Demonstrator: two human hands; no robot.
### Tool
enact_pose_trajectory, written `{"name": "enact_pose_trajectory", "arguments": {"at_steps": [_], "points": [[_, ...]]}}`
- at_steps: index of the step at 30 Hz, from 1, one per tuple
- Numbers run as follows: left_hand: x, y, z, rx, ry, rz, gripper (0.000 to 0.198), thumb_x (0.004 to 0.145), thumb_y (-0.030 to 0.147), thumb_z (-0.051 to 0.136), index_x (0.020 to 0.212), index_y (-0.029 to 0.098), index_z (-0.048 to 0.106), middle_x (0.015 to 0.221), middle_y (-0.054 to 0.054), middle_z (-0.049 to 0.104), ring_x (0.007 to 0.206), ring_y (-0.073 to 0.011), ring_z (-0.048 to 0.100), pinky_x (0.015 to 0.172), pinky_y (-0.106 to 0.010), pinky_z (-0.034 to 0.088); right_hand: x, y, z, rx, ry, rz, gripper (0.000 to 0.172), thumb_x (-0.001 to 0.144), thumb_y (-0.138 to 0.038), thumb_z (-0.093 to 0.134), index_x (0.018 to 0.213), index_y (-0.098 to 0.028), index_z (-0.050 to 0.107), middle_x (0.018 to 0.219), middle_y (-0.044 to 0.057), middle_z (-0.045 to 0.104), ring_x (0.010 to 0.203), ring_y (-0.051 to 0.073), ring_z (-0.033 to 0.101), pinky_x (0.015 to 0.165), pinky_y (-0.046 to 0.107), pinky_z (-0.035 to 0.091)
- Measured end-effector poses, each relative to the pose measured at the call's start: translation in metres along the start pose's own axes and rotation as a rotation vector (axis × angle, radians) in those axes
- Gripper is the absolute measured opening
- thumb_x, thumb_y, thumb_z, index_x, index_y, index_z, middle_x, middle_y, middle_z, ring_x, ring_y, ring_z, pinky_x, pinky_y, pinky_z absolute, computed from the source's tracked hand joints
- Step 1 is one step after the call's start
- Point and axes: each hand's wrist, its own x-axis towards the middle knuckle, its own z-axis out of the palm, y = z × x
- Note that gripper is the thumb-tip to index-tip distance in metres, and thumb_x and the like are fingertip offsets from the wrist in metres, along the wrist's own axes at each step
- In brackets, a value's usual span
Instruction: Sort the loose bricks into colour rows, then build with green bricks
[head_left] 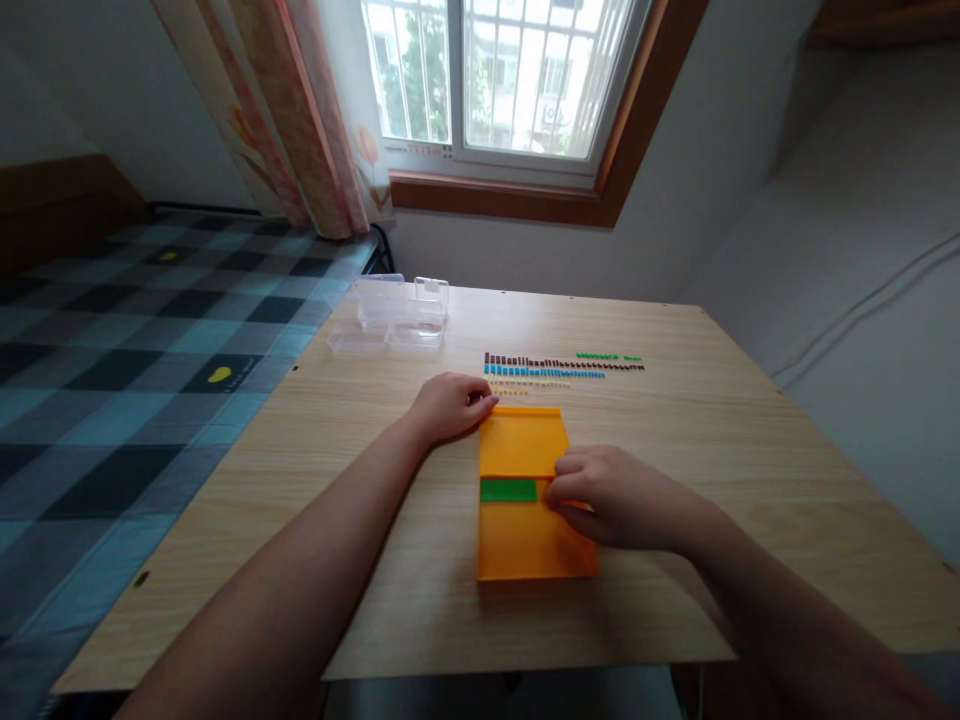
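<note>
An orange two-part tray [525, 445] lies on the wooden table in front of me. A flat green strip [508, 491] rests in its nearer part, just below the dividing ridge. My left hand [452, 406] is closed at the tray's far left corner, beside the small yellow pieces [510, 392]; what its fingertips grip, if anything, cannot be made out. Over the tray's right side, my right hand [600, 495] has its fingers pinched together near the right end of the green strip. Anything between those fingertips is hidden.
Beyond the tray run rows of small blue pieces [540, 372], dark red pieces [555, 363] and green pieces [598, 356]. Clear plastic boxes [397, 315] stand at the table's far left. A checked bed [150, 370] adjoins the left edge; a window [517, 80] is ahead.
</note>
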Motion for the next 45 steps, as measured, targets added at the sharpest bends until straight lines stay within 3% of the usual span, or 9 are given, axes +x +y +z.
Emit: {"name": "enact_pose_trajectory", "arguments": {"at_steps": [7,12,17,22,26,33,45], "points": [[0.0,0.002,-0.002,-0.029,-0.006,-0.016,0.033,0.09,0.045,0.057,0.073,0.021,0.071,0.068,-0.002,0.068,0.062,-0.0153,0.055,0.057,-0.028,0.03,-0.007,0.016,0.006,-0.064,0.042,-0.054,0.027,0.091,-0.006,0.061,0.093,-0.027,0.077,0.083,0.001,0.068,0.075,0.016,0.057,0.068,0.029,0.039],[0.0,0.0,-0.002,-0.026,-0.009,-0.009,0.034,0.09,0.045,0.056,0.072,0.021,0.07,0.068,-0.002,0.067,0.062,-0.015,0.054,0.057,-0.028,0.029,-0.015,0.019,-0.001,-0.059,0.148,0.001,0.019,0.097,-0.017,0.059,0.095,-0.025,0.076,0.083,0.002,0.068,0.073,0.015,0.056,0.067,0.029,0.038],[0.0,-0.001,-0.001,-0.018,-0.002,-0.007,0.033,0.09,0.045,0.057,0.072,0.02,0.07,0.067,-0.002,0.067,0.061,-0.015,0.054,0.057,-0.028,0.029,-0.009,0.013,0.006,-0.082,0.078,0.002,0.024,0.096,-0.019,0.06,0.075,-0.02,0.072,0.075,0.002,0.065,0.065,0.013,0.052,0.06,0.029,0.032],[0.001,0.0,-0.002,-0.015,-0.003,-0.002,0.033,0.09,0.045,0.058,0.072,0.02,0.071,0.067,-0.001,0.068,0.06,-0.0148,0.054,0.056,-0.028,0.029,-0.003,0.008,0.012,-0.091,0.025,0.084,0.016,0.091,-0.026,0.07,0.077,-0.02,0.073,0.077,0.002,0.068,0.066,0.013,0.053,0.059,0.028,0.03],[0.0,-0.001,-0.001,-0.01,0.002,0.005,0.033,0.09,0.045,0.058,0.072,0.02,0.07,0.067,-0.001,0.068,0.06,-0.0148,0.054,0.057,-0.028,0.029,0.001,0.004,0.011,-0.096,-0.004,0.115,0.02,0.093,-0.02,0.065,0.075,-0.019,0.073,0.077,0.002,0.069,0.065,0.012,0.052,0.059,0.027,0.029],[0.0,-0.003,0.001,-0.016,0.008,0.023,0.035,0.091,0.045,0.057,0.069,0.02,0.067,0.066,-0.001,0.066,0.061,-0.0142,0.053,0.057,-0.028,0.028,-0.003,0.006,0.009,-0.115,0.043,0.1,0.02,0.096,-0.018,0.059,0.083,-0.021,0.074,0.077,0.002,0.068,0.065,0.012,0.051,0.059,0.027,0.027],[0.0,0.0,0.0,-0.005,0.003,0.013,0.033,0.091,0.045,0.058,0.071,0.02,0.069,0.067,-0.001,0.067,0.061,-0.0147,0.055,0.057,-0.028,0.029,-0.003,0.007,0.009,-0.117,0.013,0.093,0.022,0.097,-0.019,0.059,0.081,-0.022,0.073,0.076,0.001,0.069,0.066,0.012,0.055,0.06,0.028,0.03]]}}
